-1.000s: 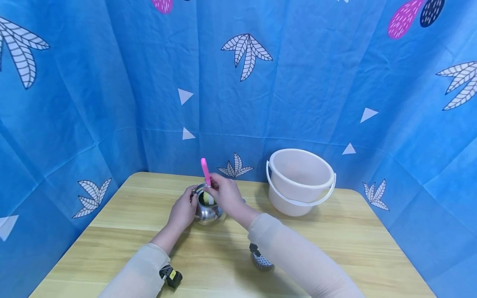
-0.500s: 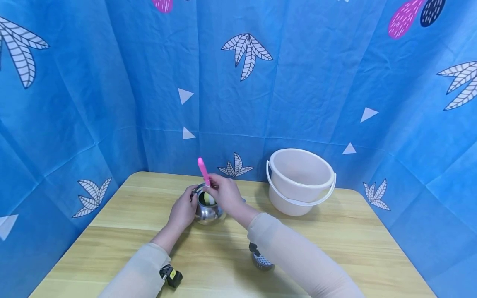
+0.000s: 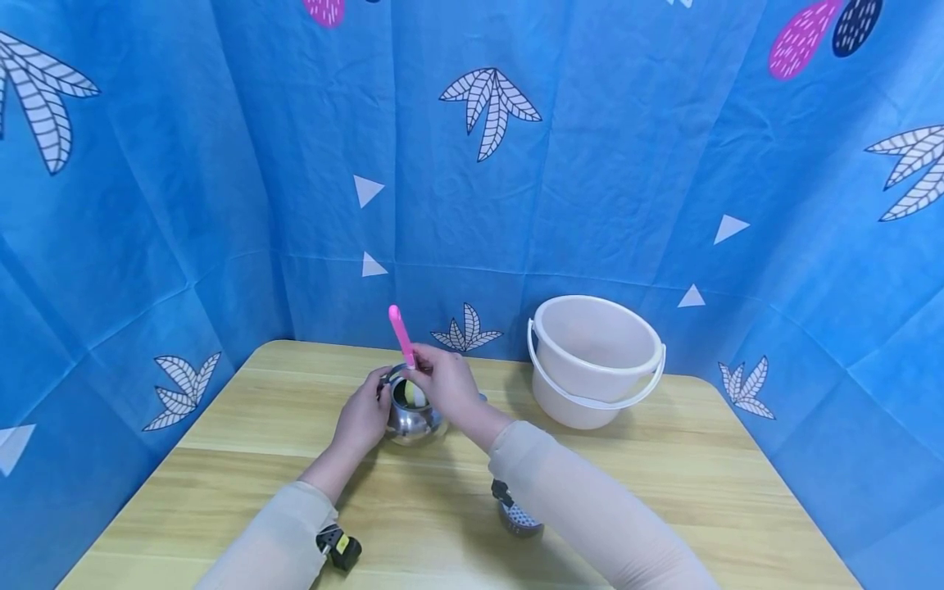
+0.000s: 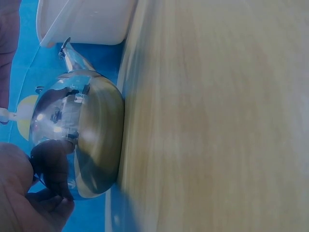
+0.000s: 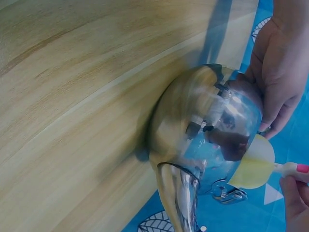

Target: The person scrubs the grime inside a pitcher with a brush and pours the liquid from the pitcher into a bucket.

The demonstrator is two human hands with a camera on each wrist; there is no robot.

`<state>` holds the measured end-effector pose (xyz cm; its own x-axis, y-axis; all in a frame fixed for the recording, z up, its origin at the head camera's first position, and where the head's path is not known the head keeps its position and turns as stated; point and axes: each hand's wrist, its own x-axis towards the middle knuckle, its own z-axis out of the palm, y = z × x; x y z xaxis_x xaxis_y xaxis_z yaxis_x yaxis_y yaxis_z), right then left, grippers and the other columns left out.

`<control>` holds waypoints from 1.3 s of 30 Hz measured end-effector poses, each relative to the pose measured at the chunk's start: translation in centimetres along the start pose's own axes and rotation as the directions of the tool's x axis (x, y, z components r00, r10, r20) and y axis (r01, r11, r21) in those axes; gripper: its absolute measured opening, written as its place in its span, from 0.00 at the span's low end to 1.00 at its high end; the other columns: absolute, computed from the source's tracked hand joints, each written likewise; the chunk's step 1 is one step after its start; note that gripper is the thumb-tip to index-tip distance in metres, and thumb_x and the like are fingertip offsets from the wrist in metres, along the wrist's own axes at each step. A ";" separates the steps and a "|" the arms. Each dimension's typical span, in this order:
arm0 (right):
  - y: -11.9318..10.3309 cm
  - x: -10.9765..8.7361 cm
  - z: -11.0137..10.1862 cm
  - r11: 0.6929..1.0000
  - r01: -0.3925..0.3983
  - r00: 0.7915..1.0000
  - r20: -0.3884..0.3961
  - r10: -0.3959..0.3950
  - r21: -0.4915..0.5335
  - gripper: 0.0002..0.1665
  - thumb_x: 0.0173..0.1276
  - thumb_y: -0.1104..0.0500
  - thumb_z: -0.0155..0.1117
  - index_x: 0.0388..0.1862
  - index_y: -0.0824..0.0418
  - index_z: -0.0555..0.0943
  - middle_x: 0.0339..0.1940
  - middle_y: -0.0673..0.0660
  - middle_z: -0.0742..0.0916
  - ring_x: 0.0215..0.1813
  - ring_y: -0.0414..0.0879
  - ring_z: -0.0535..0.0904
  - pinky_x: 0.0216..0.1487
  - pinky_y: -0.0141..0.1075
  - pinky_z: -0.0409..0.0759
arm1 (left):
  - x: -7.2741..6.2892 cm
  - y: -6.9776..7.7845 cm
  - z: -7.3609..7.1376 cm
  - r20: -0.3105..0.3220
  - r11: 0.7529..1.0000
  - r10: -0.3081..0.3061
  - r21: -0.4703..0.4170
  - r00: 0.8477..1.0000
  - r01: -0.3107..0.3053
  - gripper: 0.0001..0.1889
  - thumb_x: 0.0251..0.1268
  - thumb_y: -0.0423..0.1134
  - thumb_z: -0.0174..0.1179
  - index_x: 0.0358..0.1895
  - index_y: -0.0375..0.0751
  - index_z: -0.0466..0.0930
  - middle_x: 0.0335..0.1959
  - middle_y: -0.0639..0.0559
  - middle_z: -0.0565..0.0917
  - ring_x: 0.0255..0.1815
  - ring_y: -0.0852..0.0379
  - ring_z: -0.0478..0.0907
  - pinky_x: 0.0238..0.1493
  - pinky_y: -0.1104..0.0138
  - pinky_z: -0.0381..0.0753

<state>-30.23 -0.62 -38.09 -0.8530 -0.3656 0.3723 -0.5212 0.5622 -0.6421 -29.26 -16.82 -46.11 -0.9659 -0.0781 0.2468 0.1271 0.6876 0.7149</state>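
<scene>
A shiny steel teapot [image 3: 415,426] stands on the table, its spout [image 5: 179,200] showing in the right wrist view. Around its left side, my left hand [image 3: 363,418] grips it near the rim; the pot partly hides those fingers. My right hand [image 3: 451,383] pinches a sponge brush with a pink handle [image 3: 401,332] above the mouth. The handle leans to the left. Its yellow and white sponge head [image 5: 256,162] sits in the opening, partly sticking out, with the lower part hidden inside the pot.
A white bucket [image 3: 583,389] with its carrying handle lowered stands at the back right. Below my right forearm sits a small round perforated piece [image 3: 520,519], partly covered by the sleeve. Blue patterned cloth [image 3: 472,205] hangs behind the wooden table [image 3: 413,524].
The top of the pink brush handle has tilted to the left and risen slightly. My left hand and the teapot have stayed in place.
</scene>
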 end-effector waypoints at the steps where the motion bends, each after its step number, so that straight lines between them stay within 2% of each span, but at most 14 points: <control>1: 0.0 0.0 0.0 1.000 -0.002 1.000 0.001 0.002 -0.002 0.14 0.67 0.59 0.70 0.51 0.54 0.85 0.41 0.50 0.90 0.41 0.39 0.85 0.42 0.27 0.83 | 0.0 0.0 0.0 0.000 1.000 0.000 0.002 1.000 0.000 0.22 0.81 0.37 0.46 0.73 0.37 0.64 0.62 0.31 0.78 0.59 0.33 0.78 0.59 0.41 0.76; 19: 0.0 0.1 -0.2 1.000 -0.014 1.000 0.006 0.014 0.016 0.12 0.70 0.57 0.68 0.51 0.52 0.85 0.43 0.48 0.90 0.48 0.42 0.87 0.50 0.34 0.85 | -0.2 0.2 0.0 -0.010 1.000 -0.012 0.010 1.000 0.012 0.22 0.80 0.38 0.46 0.72 0.37 0.65 0.62 0.33 0.79 0.57 0.34 0.79 0.54 0.43 0.80; 30: 0.0 0.2 -0.1 0.999 -0.010 1.000 0.006 0.010 0.042 0.11 0.70 0.59 0.68 0.50 0.53 0.85 0.41 0.48 0.90 0.45 0.40 0.86 0.47 0.33 0.85 | -0.3 0.2 -0.1 -0.018 1.000 -0.008 0.010 1.000 0.008 0.22 0.80 0.38 0.46 0.72 0.37 0.65 0.61 0.32 0.79 0.57 0.34 0.79 0.55 0.42 0.79; 39: 0.3 0.6 0.0 0.997 -0.029 1.000 -0.001 0.029 0.070 0.12 0.70 0.56 0.68 0.51 0.52 0.85 0.41 0.46 0.90 0.45 0.38 0.86 0.46 0.32 0.84 | -0.2 0.2 0.0 -0.022 1.000 -0.009 0.012 1.000 0.009 0.22 0.81 0.39 0.46 0.72 0.38 0.66 0.61 0.33 0.79 0.58 0.35 0.79 0.56 0.43 0.79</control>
<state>-30.89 -0.64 -38.07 -0.8680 -0.3485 0.3537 -0.4930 0.5192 -0.6982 -29.05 -16.68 -46.04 -0.9619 -0.0995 0.2547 0.1158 0.6956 0.7090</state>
